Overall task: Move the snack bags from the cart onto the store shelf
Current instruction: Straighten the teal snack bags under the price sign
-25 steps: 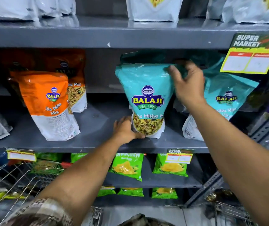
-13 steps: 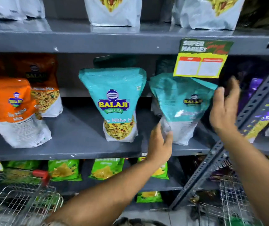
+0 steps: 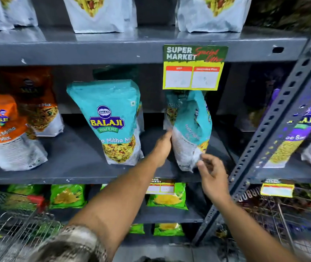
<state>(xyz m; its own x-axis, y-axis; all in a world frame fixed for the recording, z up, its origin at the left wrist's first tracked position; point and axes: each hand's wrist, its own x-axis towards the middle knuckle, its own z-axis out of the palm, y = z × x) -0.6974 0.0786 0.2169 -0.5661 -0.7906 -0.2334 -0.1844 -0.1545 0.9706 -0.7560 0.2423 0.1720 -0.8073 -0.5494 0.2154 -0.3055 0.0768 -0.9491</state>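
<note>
1. The teal snack bag (image 3: 189, 129) I am placing sits right of frame centre on the middle shelf (image 3: 75, 167), twisted side-on and leaning, its lower corner at the shelf's front lip.
2. I judge the main risk to be this bag tipping forward off the lip, because it stands on a narrow crumpled edge and not on its flat base. It could also snag the yellow price tag (image 3: 193, 68) hanging directly above it if I lift it.
3. My left hand (image 3: 163, 146) presses against the bag's left side, fingers flat along it; it is not clamped around the bag.
4. My right hand (image 3: 212, 176) is just below and right of the bag's bottom corner, fingers loosely curled and apart; I cannot tell whether they touch the bag.
5. A second teal bag (image 3: 111, 121) stands upright at centre left, apart from mine.
6. Orange bags (image 3: 9, 133) fill the left edge, and the wire cart (image 3: 13, 229) shows at lower left.
</note>
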